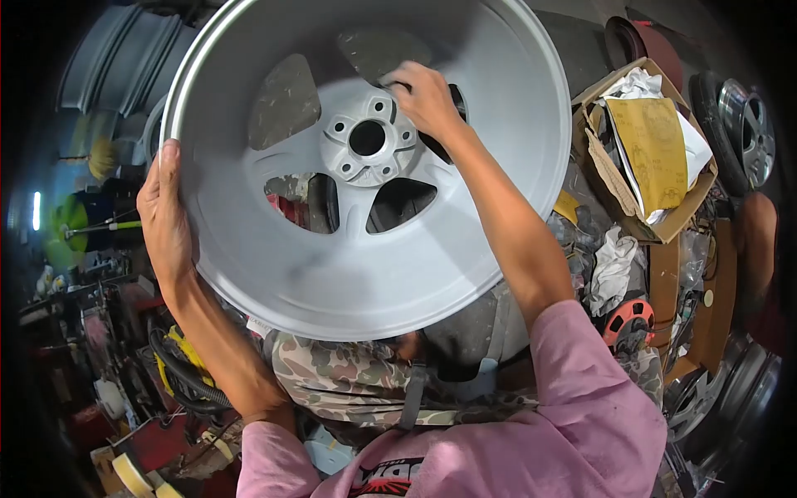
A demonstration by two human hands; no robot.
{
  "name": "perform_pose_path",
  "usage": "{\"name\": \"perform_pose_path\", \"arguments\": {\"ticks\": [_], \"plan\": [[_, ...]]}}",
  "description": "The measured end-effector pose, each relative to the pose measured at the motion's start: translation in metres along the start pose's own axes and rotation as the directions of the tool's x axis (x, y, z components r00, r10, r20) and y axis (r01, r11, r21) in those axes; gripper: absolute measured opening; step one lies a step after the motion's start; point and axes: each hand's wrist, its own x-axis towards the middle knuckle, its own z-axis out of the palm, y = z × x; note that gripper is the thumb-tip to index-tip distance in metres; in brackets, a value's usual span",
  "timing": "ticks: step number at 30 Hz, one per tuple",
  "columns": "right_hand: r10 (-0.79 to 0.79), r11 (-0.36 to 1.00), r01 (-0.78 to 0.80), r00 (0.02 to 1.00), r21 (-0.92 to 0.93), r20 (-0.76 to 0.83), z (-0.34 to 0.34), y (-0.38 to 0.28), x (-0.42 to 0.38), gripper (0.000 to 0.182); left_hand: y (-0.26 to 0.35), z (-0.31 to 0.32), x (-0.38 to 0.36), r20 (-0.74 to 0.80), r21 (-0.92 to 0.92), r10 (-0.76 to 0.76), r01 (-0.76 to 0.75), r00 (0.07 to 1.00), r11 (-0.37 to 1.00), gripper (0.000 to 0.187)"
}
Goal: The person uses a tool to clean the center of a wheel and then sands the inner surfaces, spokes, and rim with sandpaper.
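Note:
A large grey wheel rim [237,224] fills the upper middle of the head view, its hollow inner side facing me. On its left edge my left hand [166,212] is closed, with the thumb over the lip and the fingers behind. Inside the barrel, my right hand [422,98] has its fingers curled against a spoke, up and right of the hub [365,139]. Whatever those fingers pinch, if anything, is hidden by the hand and slightly blurred. Openings between the spokes show the floor behind.
A cardboard box [707,178] with yellow sandpaper sheets [656,153] stands on the right. Other wheels [751,137] lie beyond it. A red reel [628,324] and crumpled white paper [613,267] are nearer. Black hoses [191,378] and a tape roll [131,475] lie left.

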Motion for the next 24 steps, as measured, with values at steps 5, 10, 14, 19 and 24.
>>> {"name": "perform_pose_path", "arguments": {"ticks": [5, 10, 14, 19, 24], "plan": [[0.018, 0.999, -0.019, 0.999, -0.026, -0.047, -0.003, 0.013, -0.04, 0.019, 0.0, -0.003, 0.0, -0.01, 0.067, 0.0, 0.001, 1.0, 0.998, 0.04], [0.021, 0.987, -0.026, 0.999, -0.157, -0.032, 0.01, 0.001, 0.005, 0.021, 0.002, 0.004, 0.001, -0.026, 0.016, -0.01, 0.01, 1.0, 1.0, 0.04], [0.057, 0.984, -0.07, 0.995, -0.165, -0.082, 0.002, 0.011, -0.03, 0.019, 0.0, -0.005, 0.008, -0.021, 0.067, -0.014, 0.015, 1.0, 0.998, 0.039], [0.318, 0.942, -0.317, 0.948, -0.111, -0.014, -0.074, -0.035, -0.067, 0.015, -0.022, -0.014, 0.017, -0.033, 0.073, 0.047, -0.045, 0.998, 0.996, 0.04], [0.585, 0.805, -0.477, 0.733, 0.352, -0.345, -0.189, -0.067, -0.11, 0.02, -0.006, -0.005, 0.008, -0.069, 0.238, 0.067, -0.049, 0.995, 0.97, 0.044]]}}
